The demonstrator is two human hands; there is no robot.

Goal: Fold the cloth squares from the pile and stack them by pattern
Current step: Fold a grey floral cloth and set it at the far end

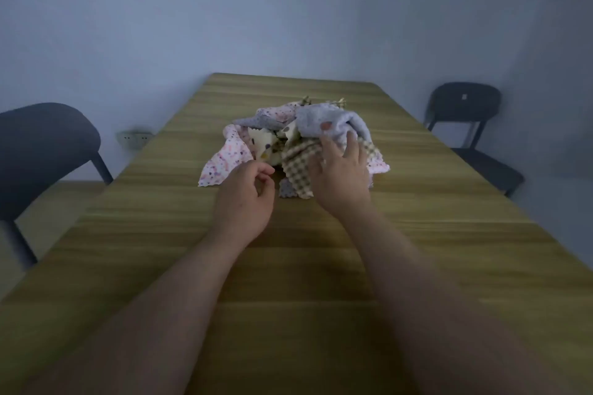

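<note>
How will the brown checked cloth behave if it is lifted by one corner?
Probably floppy: the checked cloth lies in soft folds over the others, so it should hang limp. It looks thin, so likely light. A lilac corner sits beneath its front edge and the right hand covers part of it, so neighbours may drag along.

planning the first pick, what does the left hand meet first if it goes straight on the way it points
Probably the cream dotted cloth, which lies just ahead of the left hand, though depth is unclear.
</note>
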